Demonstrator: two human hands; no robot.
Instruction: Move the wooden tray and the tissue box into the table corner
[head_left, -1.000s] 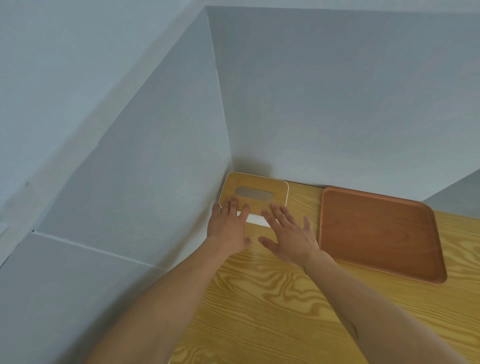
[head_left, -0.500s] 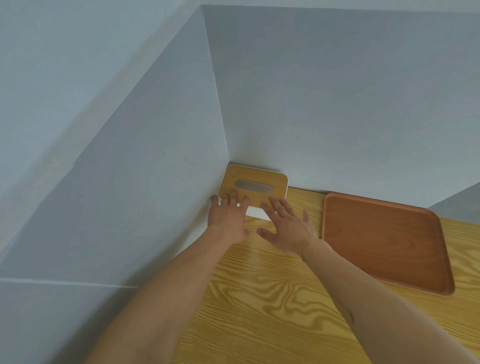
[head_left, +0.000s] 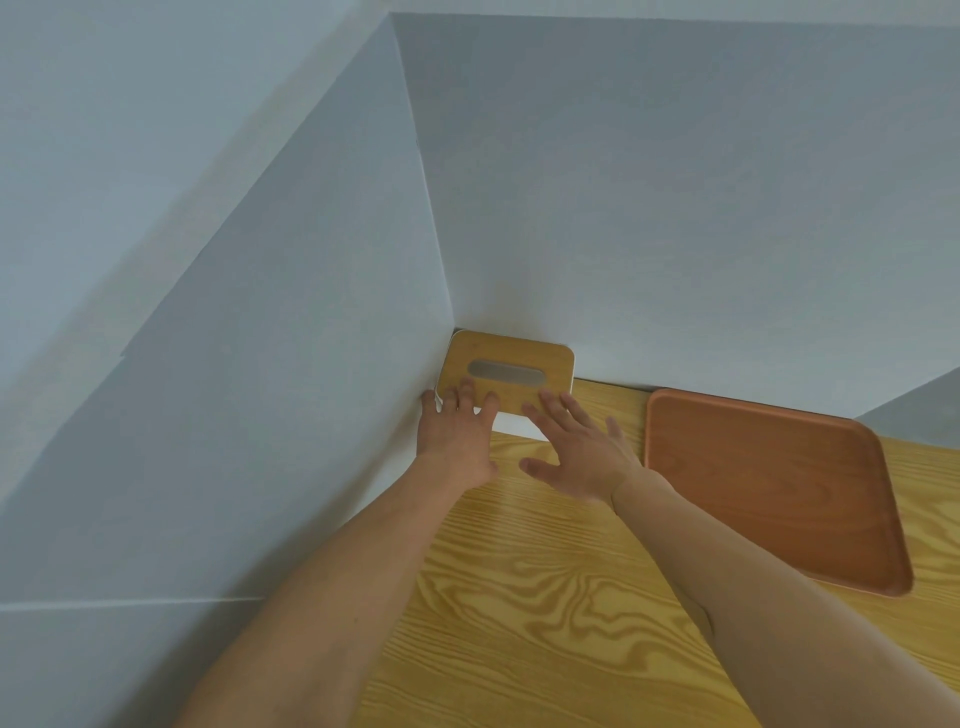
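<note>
Tissue box (head_left: 506, 366) is sitting in the far-left table corner, its far edge looking tight against the back wall (head_left: 675, 208) and its left edge against the left wall (head_left: 260, 364), so that half of the task is looking close to done. Its long axis is running left-right along the back wall, with the grey slot in the wooden lid running the same way; no tissue is showing in the slot. Left hand (head_left: 457, 441) is lying flat, fingers spread and released, fingertips (head_left: 465, 387) resting on the near edge of the lid, thumb side close to the left wall; it is grasping nothing, just pressing or pushing. Right hand (head_left: 576, 452) is also opened out flat, fingers splayed, tips reaching the near-right part of the box; contact is likely but cannot tell for sure, and it is clenching nothing. Wooden tray (head_left: 769, 483) is lying flat on the table (head_left: 519, 597) to the right of the box, apart from it, with a strip of bare tabletop between; its far-left corner is near the back wall. Key relation: the tray is lying to the right of the right hand, just beside the wrist, so the right hand is the nearer one by far; the left hand is being blocked by the right arm. Judging from this, the next move is calling for a leftward slide of the tray toward the box. No brands, labels or readable writing are showing anywhere.
</note>
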